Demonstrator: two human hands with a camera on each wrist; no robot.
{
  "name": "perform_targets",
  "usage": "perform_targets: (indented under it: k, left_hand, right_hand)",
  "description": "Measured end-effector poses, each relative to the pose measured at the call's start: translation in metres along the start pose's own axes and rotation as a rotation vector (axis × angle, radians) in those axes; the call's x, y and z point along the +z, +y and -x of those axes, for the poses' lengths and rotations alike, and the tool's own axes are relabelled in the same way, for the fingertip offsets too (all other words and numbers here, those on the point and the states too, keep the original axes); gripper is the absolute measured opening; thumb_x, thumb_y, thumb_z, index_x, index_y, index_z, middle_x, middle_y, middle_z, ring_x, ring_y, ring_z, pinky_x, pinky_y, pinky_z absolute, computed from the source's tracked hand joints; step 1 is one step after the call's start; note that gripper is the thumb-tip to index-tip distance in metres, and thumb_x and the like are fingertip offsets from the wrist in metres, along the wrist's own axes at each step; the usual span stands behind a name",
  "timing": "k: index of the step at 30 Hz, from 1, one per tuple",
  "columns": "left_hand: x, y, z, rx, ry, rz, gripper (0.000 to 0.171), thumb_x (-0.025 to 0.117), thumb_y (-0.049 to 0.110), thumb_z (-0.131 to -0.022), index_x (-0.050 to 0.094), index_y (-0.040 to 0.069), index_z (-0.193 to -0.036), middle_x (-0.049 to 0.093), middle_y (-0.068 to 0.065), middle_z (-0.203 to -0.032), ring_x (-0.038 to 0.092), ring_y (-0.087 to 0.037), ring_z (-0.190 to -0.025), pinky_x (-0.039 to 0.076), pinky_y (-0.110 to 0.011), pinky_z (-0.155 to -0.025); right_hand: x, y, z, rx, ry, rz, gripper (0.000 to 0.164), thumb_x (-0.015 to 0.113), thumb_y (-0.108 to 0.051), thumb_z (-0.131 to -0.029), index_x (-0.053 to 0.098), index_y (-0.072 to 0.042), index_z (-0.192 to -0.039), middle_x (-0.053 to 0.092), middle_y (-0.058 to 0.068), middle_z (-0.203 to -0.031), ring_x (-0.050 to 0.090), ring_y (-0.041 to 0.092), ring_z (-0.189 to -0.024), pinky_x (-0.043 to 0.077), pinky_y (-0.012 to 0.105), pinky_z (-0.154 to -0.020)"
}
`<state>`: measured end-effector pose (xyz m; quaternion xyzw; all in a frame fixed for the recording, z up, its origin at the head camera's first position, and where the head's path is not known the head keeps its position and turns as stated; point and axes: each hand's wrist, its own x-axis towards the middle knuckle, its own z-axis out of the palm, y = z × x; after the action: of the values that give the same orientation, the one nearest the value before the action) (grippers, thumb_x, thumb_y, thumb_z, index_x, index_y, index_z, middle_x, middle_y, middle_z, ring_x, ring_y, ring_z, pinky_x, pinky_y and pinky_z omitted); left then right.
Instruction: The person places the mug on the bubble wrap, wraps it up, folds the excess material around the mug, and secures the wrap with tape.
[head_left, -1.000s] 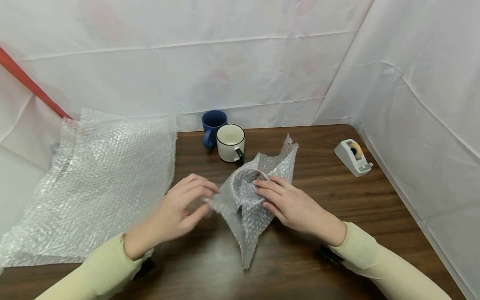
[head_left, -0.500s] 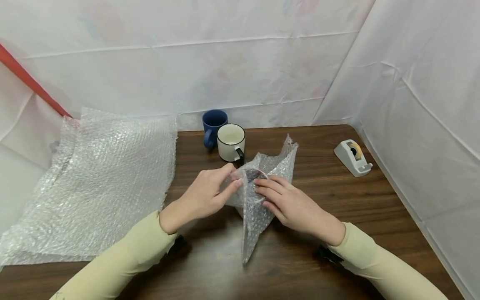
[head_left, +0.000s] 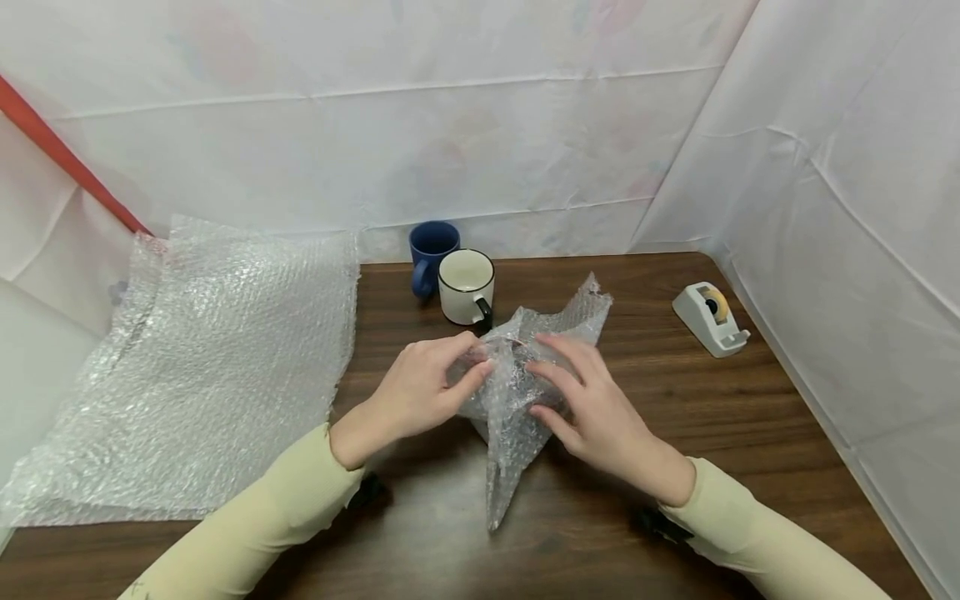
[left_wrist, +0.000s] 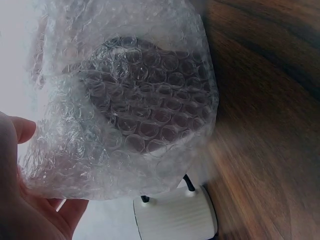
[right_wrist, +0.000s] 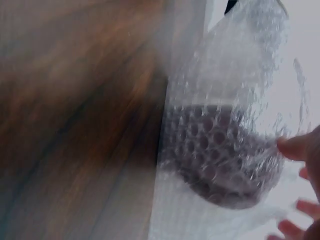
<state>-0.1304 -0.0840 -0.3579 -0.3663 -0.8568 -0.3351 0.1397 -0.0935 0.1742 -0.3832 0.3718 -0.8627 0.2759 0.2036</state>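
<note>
A piece of bubble wrap (head_left: 504,467) is folded around a round-rimmed, dark cup (right_wrist: 215,150), which shows through the bubbles in both wrist views. My left hand (head_left: 420,387) pinches a folded-over flap of the wrap at the cup's left rim, between thumb and fingers. On the other side, my right hand (head_left: 600,417) has its fingers spread over the cup's opening, fingertips right at the wrap. One pointed corner of the wrap reaches toward me; another sticks up at the back right. In the left wrist view the left thumb and fingertips lie along the wrap's edge.
Behind the bundle stand a white mug (head_left: 457,300) with a black handle and a blue mug (head_left: 433,239). Large bubble wrap sheets (head_left: 225,375) cover the table's left side. A white tape dispenser (head_left: 703,321) sits at the right, on the wooden table (head_left: 637,292).
My left hand has moved right and up, folding the left flap over the cup's opening. My right hand has lifted its fingers out of the cup and spread them.
</note>
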Motion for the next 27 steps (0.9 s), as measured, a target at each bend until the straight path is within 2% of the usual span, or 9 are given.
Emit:
perform_targets:
  k: [3, 5, 8, 11, 15, 19, 21, 23, 27]
  left_hand:
    - [-0.001, -0.001, 0.001, 0.012, -0.026, 0.02, 0.013, 0.061, 0.028, -0.098, 0.063, 0.017, -0.094, 0.07, 0.007, -0.088, 0.067, -0.011, -0.079, 0.054, -0.035, -0.067]
    - [-0.002, -0.003, 0.003, 0.028, -0.044, 0.045, 0.012, 0.061, 0.028, -0.099, 0.064, 0.017, -0.096, 0.07, 0.006, -0.091, 0.066, -0.01, -0.081, 0.054, -0.035, -0.07]
    - [-0.003, -0.005, 0.006, 0.05, -0.073, 0.094, 0.013, 0.062, 0.026, -0.099, 0.068, 0.016, -0.103, 0.07, 0.002, -0.105, 0.066, -0.011, -0.094, 0.054, -0.037, -0.08]
    - [-0.002, -0.006, 0.007, 0.069, -0.107, 0.122, 0.019, 0.062, 0.026, -0.1, 0.07, 0.015, -0.113, 0.068, 0.0, -0.12, 0.063, -0.013, -0.109, 0.052, -0.038, -0.09]
    - [-0.001, -0.007, 0.006, 0.103, -0.156, 0.075, 0.016, 0.057, 0.027, -0.102, 0.068, 0.016, -0.106, 0.068, 0.007, -0.1, 0.065, -0.013, -0.099, 0.05, -0.038, -0.092]
    - [0.001, -0.006, 0.005, 0.11, -0.192, 0.018, 0.016, 0.052, 0.029, -0.104, 0.061, 0.018, -0.096, 0.055, 0.013, -0.075, 0.062, -0.013, -0.086, 0.047, -0.038, -0.094]
    - [0.001, -0.006, 0.005, 0.106, -0.197, 0.005, 0.015, 0.052, 0.029, -0.104, 0.06, 0.019, -0.097, 0.053, 0.014, -0.074, 0.062, -0.013, -0.085, 0.046, -0.037, -0.096]
    - [0.001, -0.005, 0.005, 0.105, -0.198, -0.002, 0.015, 0.052, 0.029, -0.104, 0.06, 0.019, -0.098, 0.054, 0.014, -0.075, 0.061, -0.013, -0.085, 0.045, -0.037, -0.096]
    - [0.003, -0.006, 0.005, 0.108, -0.194, -0.011, 0.016, 0.051, 0.029, -0.105, 0.059, 0.018, -0.097, 0.051, 0.013, -0.073, 0.059, -0.011, -0.08, 0.044, -0.036, -0.095]
  right_hand:
    - [0.0, -0.004, 0.001, 0.041, 0.09, 0.046, 0.045, 0.086, -0.02, -0.077, 0.062, -0.004, -0.111, 0.046, 0.021, -0.136, 0.043, 0.04, -0.121, 0.041, 0.048, -0.096]
    - [0.001, -0.006, 0.002, 0.053, 0.104, 0.064, 0.039, 0.087, -0.02, -0.076, 0.062, -0.005, -0.102, 0.051, 0.018, -0.123, 0.046, 0.037, -0.109, 0.042, 0.045, -0.087]
    - [0.003, -0.006, 0.002, 0.015, 0.067, 0.063, 0.024, 0.082, -0.018, -0.083, 0.066, -0.008, -0.096, 0.056, 0.01, -0.11, 0.049, 0.03, -0.099, 0.045, 0.041, -0.084]
    - [0.004, -0.005, 0.002, -0.039, 0.024, 0.052, 0.016, 0.074, -0.017, -0.091, 0.07, -0.009, -0.104, 0.062, 0.006, -0.112, 0.053, 0.026, -0.102, 0.047, 0.038, -0.087]
    - [0.005, -0.004, 0.001, -0.075, -0.009, 0.058, 0.021, 0.066, -0.018, -0.097, 0.071, -0.008, -0.115, 0.065, 0.004, -0.12, 0.055, 0.024, -0.109, 0.046, 0.037, -0.093]
    - [0.004, -0.011, 0.001, -0.108, 0.028, 0.039, 0.022, 0.06, -0.021, -0.1, 0.069, -0.007, -0.116, 0.063, 0.009, -0.123, 0.054, 0.027, -0.11, 0.044, 0.036, -0.095]
    - [0.002, -0.017, 0.0, -0.188, 0.078, 0.001, 0.021, 0.059, -0.018, -0.099, 0.068, -0.005, -0.113, 0.062, 0.011, -0.115, 0.056, 0.026, -0.102, 0.047, 0.034, -0.089]
    - [0.001, -0.025, 0.001, -0.33, 0.088, -0.021, 0.021, 0.056, -0.013, -0.098, 0.068, -0.006, -0.113, 0.061, 0.009, -0.103, 0.056, 0.024, -0.091, 0.048, 0.032, -0.08]
    - [0.002, -0.039, 0.004, -0.583, -0.039, 0.072, 0.03, 0.05, -0.008, -0.099, 0.067, -0.012, -0.123, 0.054, -0.002, -0.082, 0.049, 0.014, -0.071, 0.042, 0.024, -0.065]
